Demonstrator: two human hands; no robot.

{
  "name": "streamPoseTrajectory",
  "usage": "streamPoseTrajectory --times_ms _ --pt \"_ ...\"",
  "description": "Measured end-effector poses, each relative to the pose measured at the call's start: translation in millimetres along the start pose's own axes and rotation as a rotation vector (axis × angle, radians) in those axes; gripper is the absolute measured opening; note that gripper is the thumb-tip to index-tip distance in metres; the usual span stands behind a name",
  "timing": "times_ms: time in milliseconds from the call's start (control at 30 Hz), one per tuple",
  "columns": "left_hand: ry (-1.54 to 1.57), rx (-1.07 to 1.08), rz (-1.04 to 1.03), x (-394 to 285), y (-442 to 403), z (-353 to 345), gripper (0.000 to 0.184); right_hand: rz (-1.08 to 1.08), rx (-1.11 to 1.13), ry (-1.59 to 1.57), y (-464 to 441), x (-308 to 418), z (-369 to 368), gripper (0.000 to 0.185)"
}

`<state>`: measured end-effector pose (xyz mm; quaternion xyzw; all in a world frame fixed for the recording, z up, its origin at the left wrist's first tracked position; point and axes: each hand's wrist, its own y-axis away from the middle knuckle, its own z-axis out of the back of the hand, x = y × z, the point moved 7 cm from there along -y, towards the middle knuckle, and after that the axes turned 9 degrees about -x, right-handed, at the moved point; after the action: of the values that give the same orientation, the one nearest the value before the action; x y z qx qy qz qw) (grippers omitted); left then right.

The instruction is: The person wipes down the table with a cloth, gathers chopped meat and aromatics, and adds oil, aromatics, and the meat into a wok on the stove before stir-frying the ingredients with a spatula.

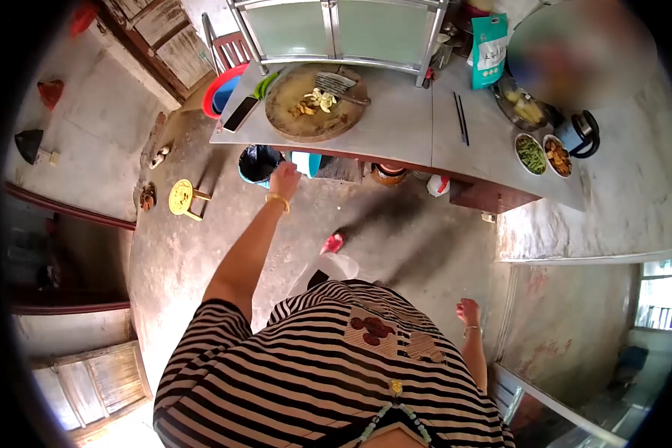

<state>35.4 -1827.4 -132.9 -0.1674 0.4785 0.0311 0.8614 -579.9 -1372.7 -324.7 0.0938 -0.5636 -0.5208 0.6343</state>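
My left hand [284,179] is stretched forward, its fingers curled, beside the black-lined bin [259,163] below the counter's front edge. What it holds, if anything, is too small to tell. Down at my right side hangs my right hand [468,311], fingers curled, touching nothing visible. On the counter [403,119] lies a round cutting board [299,129] with chopped pale pieces [322,99], brownish pieces [303,109] and a cleaver [336,82]. A black phone [240,114] and green peppers [263,86] lie left of the board.
Black chopsticks [461,118], a plate of green vegetables [531,154], a plate of brownish food [557,157], a metal bowl [521,108] and a kettle [577,134] are at the right. A yellow stool [181,197] stands on the floor at the left.
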Motion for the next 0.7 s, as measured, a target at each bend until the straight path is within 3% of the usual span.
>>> streamPoseTrajectory --times_ms 100,233,267,333,467,600,700 --pt "-0.067 -0.045 -0.048 -54.9 -73.2 -11.3 0.030 -0.035 -0.078 -0.136 17.5 18.4 -18.1 0.013" --pt "-0.299 0.055 -0.149 -48.7 -161.9 -52.8 0.044 -0.146 -0.132 -0.130 66.4 -5.3 -59.9 0.009" --pt "-0.343 0.109 -0.122 -49.2 -174.0 -61.3 0.048 -0.232 -0.119 -0.284 102.2 2.3 -78.0 0.007" --pt "-0.474 0.249 -0.079 -34.6 -200.0 -84.3 0.060 -0.060 -0.040 0.175 121.8 -13.1 -101.9 0.009" --pt "-0.581 0.299 -0.184 -31.8 -214.4 -96.0 0.057 0.150 0.022 0.576 164.6 -16.2 -141.4 0.014" --pt "-0.585 0.307 -0.435 -34.5 -211.5 -99.2 0.042 0.176 0.005 0.582 170.0 5.0 -169.1 0.019" --pt "-0.583 0.329 -0.429 -35.4 -210.0 -97.4 0.032 0.127 -0.035 0.472 144.9 19.5 -184.4 0.023"
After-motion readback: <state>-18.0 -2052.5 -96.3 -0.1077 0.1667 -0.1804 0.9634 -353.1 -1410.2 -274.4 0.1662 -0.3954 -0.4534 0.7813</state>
